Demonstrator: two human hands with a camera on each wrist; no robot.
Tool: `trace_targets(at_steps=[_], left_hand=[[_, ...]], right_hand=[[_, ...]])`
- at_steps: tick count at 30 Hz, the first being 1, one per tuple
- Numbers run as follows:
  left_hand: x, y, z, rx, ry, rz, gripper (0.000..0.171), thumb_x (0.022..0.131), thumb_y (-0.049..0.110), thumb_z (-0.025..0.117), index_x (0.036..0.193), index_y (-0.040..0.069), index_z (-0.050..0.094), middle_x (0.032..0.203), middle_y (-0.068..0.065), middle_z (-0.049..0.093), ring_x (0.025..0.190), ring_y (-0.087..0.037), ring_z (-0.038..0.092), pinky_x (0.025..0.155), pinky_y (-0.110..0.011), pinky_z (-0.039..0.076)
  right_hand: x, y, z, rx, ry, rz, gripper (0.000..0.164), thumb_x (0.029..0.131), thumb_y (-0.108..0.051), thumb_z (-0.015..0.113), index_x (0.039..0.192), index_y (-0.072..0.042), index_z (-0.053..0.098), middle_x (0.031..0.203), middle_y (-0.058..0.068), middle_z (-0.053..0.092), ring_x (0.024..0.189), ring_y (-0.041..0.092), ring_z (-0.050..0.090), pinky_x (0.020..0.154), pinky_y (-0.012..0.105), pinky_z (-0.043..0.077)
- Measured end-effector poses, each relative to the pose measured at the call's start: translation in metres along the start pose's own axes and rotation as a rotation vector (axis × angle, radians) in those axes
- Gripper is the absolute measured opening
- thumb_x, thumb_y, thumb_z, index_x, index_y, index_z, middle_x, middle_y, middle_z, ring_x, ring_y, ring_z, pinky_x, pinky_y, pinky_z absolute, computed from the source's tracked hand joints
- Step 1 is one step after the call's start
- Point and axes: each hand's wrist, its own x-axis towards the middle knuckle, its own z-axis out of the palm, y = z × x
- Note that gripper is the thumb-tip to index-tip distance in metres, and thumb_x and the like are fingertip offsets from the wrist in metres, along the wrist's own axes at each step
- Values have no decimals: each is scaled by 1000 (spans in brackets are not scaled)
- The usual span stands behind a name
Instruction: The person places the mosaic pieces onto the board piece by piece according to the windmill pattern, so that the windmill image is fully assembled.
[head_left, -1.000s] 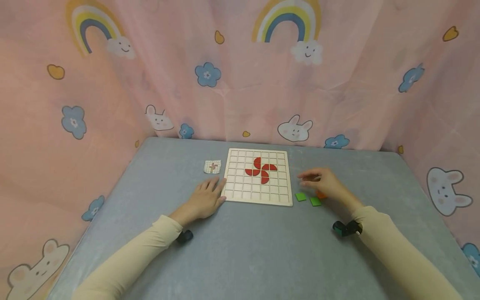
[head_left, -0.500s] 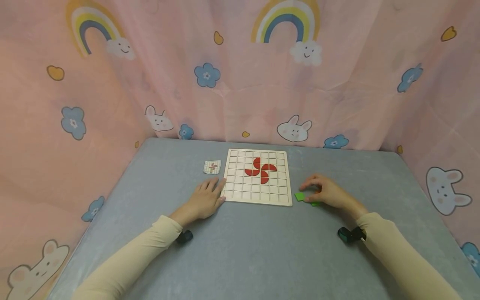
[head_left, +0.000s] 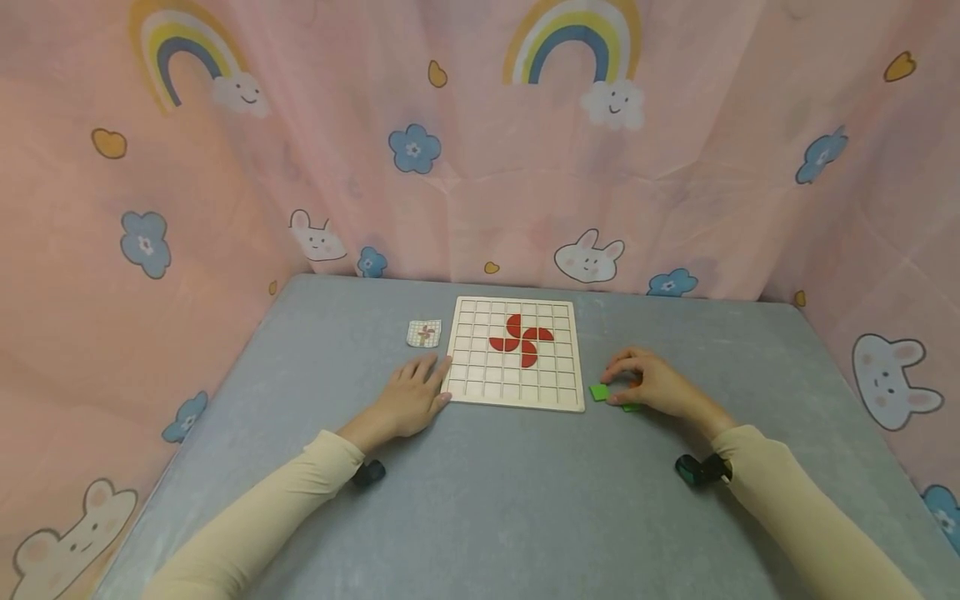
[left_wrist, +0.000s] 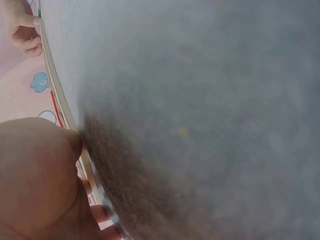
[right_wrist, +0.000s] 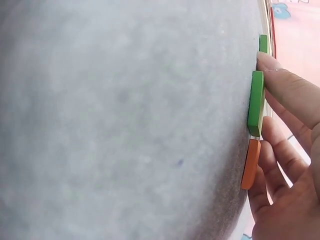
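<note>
In the head view my left hand (head_left: 406, 403) rests on the table with fingers spread, its fingertips and thumb at the left edge of the wooden grid board (head_left: 517, 389). Several red quarter-round tiles (head_left: 529, 354) form a pinwheel on that board. My right hand (head_left: 653, 383) is just right of the board, its thumb and index finger pinching the near side of a green square tile (head_left: 597, 392) that lies on the table. Closer to the right wrist camera stand a second green tile (right_wrist: 256, 103) and an orange tile (right_wrist: 251, 165), mostly covered by the hand in the head view.
A small pattern card (head_left: 424, 333) with a pinwheel printed on its grid lies left of the board. The grey table (head_left: 480, 500) backs onto a pink printed curtain (head_left: 480, 208), which also closes both sides.
My right hand has come down and slightly nearer to me, over the tiles, covering the orange one, and has stayed there for the last half second. The left hand has kept its place.
</note>
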Motion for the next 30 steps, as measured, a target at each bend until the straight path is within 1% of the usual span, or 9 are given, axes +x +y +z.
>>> trace_targets(at_steps=[5, 8, 12, 15, 16, 19, 21, 26, 30], left_hand=[[0, 0, 0, -8, 2, 0, 65, 115, 35, 41, 169, 3, 22, 171, -29, 23, 156, -49, 25, 123, -65, 25], [-1, 1, -1, 0, -8, -6, 66, 116, 35, 41, 169, 3, 20, 171, -29, 23, 157, -49, 25, 124, -64, 25], [-1, 2, -2, 9, -19, -10, 66, 116, 36, 40, 170, 4, 19, 172, -29, 22, 157, -48, 24, 124, -64, 24], [-2, 3, -3, -3, -12, -8, 65, 115, 34, 42, 169, 3, 21, 171, -29, 23, 156, -49, 25, 124, -64, 25], [-3, 3, -3, -7, -8, -6, 65, 115, 34, 42, 169, 2, 22, 170, -30, 24, 156, -49, 25, 124, -64, 25], [-3, 3, -3, -6, -3, -4, 65, 116, 34, 42, 169, 2, 22, 170, -30, 24, 156, -50, 26, 123, -65, 25], [-3, 3, -3, 4, -12, -6, 66, 116, 35, 40, 169, 3, 20, 171, -29, 23, 156, -49, 25, 124, -64, 24], [-3, 4, -4, -5, -11, -8, 66, 116, 35, 42, 169, 3, 21, 171, -29, 23, 156, -49, 25, 124, -64, 24], [-2, 2, -2, -3, -7, -4, 66, 116, 34, 41, 169, 3, 20, 171, -29, 22, 156, -49, 24, 124, -65, 24]], right_hand=[[-1, 1, 0, -5, 3, -5, 24, 83, -14, 92, 104, -10, 82, 123, 14, 65, 117, 32, 54, 91, 34, 46], [-1, 0, -1, -9, 9, -11, 24, 83, -14, 92, 104, -9, 82, 122, 14, 66, 116, 32, 55, 92, 35, 46], [-1, -3, -1, 0, 23, -4, 23, 85, -13, 91, 105, -7, 81, 120, 14, 68, 117, 33, 58, 98, 45, 47], [0, -8, -2, 10, 33, 20, 23, 88, -15, 89, 107, -7, 80, 120, 13, 69, 118, 33, 59, 103, 54, 46], [1, -10, -2, 12, 35, 28, 23, 88, -16, 88, 108, -7, 80, 120, 13, 70, 117, 33, 59, 103, 54, 46], [4, -16, -1, 14, 50, 50, 25, 91, -18, 87, 112, -7, 80, 122, 13, 70, 116, 32, 61, 103, 55, 47], [7, -19, 1, 20, 65, 64, 26, 92, -18, 85, 114, -6, 79, 123, 14, 70, 116, 33, 62, 102, 55, 49], [20, -27, 12, 42, 109, 86, 28, 93, -19, 84, 117, -5, 78, 124, 16, 71, 116, 35, 65, 101, 56, 51], [33, -35, 22, 66, 140, 92, 27, 94, -17, 84, 117, -4, 78, 117, 15, 71, 107, 31, 64, 96, 50, 52]])
